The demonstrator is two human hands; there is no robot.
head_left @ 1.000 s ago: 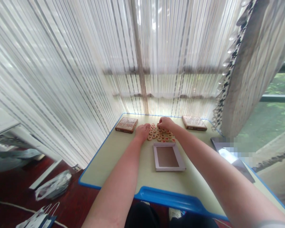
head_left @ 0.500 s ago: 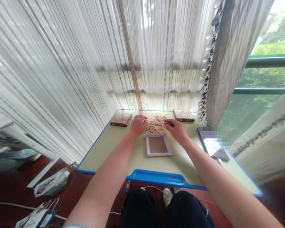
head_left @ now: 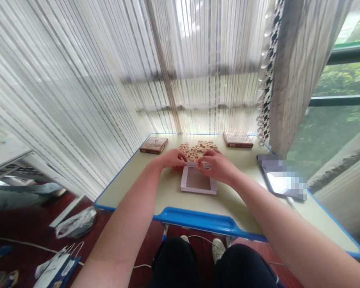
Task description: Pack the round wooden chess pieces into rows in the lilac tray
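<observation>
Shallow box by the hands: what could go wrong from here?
The right hand seems to pinch a round piece, which might slip. The left hand, by a far corner of the shallow box, might nudge it. Loose pieces lie close by and could get scattered.

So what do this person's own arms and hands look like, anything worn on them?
The left arm and right arm are bare where visible, with no sleeve or watch. The left hand and right hand wear no gloves; rings are too small to tell.
</observation>
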